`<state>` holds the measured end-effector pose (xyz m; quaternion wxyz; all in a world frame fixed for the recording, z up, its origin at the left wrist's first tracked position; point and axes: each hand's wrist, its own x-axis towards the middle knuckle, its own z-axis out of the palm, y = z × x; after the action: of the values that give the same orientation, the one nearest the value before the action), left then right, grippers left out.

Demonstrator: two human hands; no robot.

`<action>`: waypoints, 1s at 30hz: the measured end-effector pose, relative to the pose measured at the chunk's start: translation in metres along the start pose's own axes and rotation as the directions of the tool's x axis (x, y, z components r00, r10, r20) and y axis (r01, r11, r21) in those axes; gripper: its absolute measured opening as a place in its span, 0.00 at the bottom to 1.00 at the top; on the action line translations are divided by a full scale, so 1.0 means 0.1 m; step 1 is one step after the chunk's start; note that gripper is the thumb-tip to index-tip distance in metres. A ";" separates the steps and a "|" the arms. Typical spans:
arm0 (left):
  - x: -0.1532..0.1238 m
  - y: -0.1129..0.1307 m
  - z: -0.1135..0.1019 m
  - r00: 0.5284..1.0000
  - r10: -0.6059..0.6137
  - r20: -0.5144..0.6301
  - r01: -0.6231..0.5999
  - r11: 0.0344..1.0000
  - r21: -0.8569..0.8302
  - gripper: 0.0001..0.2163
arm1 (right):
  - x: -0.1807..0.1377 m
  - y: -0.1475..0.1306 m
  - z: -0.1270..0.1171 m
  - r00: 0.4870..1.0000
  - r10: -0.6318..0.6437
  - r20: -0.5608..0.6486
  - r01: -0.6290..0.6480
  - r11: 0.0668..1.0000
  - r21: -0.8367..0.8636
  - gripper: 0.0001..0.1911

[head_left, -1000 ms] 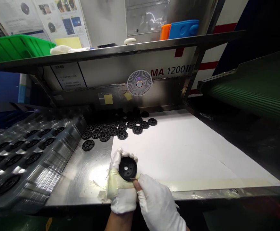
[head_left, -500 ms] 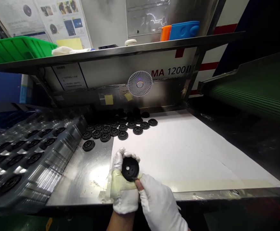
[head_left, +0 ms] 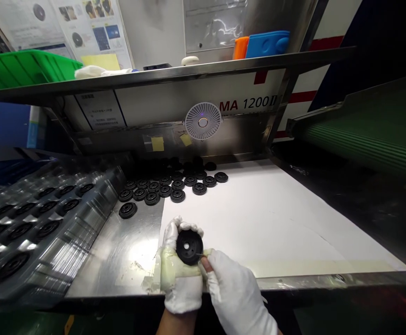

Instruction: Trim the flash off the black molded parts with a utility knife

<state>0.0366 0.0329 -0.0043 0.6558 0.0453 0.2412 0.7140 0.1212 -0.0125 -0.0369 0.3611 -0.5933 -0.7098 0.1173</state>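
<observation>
1. I'm at a steel bench (head_left: 115, 265), with white paper (head_left: 272, 218) covering its right part.
2. Nearest me, my taped left hand (head_left: 182, 284) curls around a black disc (head_left: 189, 247), which is round with no long axis, its holed face up.
3. Just right of the disc, my right hand (head_left: 237, 291) pinches a thin metal tip (head_left: 199, 254) against its edge.
4. Beyond my left hand, more discs (head_left: 154, 193) lie in rows; farther left, a clear tray (head_left: 45, 223) holds others.

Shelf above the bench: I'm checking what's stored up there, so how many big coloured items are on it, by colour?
Green plastic crate: 1
Orange plastic item: 1
Blue plastic item: 1
Total: 3
</observation>
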 end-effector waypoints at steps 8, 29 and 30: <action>-0.04 0.08 -0.05 0.988 -0.132 0.074 0.123 0.985 0.121 0.13 | 0.04 0.03 -0.08 0.999 0.040 0.034 -0.040 0.999 0.020 0.16; 0.07 -0.01 0.00 0.992 -0.125 0.014 0.125 0.992 -0.011 0.03 | 0.01 0.06 -0.03 0.998 0.059 0.021 -0.058 0.998 -0.018 0.17; 0.08 -0.03 0.01 0.993 -0.117 -0.009 0.117 0.993 -0.035 0.03 | 0.00 0.05 -0.01 0.999 0.050 0.013 -0.049 0.999 -0.023 0.17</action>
<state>0.0384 0.0406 -0.0066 0.6957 0.0156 0.2348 0.6787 0.1253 -0.0118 -0.0393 0.3466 -0.6139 -0.6986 0.1222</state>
